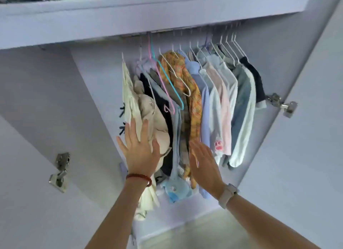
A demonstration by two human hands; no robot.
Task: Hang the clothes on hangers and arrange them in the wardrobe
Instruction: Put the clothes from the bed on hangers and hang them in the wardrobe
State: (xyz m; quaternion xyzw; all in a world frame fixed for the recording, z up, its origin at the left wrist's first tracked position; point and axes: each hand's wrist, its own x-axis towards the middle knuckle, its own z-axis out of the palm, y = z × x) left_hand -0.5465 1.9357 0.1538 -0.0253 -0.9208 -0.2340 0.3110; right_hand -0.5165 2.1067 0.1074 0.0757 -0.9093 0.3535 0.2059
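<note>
Left hand, fingers spread wide, presses the beige garment; right hand, flat and open, touches the clothes just beside it.

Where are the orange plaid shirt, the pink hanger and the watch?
orange plaid shirt (195, 107), head view, on its hanging front.
pink hanger (164, 85), head view, on its sloping arm.
watch (228, 195), head view, on its band at the right wrist.

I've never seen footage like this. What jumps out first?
Two open hands, the left hand pressed flat on a beige garment and the right hand edge-on, part a packed row of hanging clothes. Mid-rail, an orange checked shirt and empty pink and turquoise plastic hangers stand out among the pale shirts.
</note>
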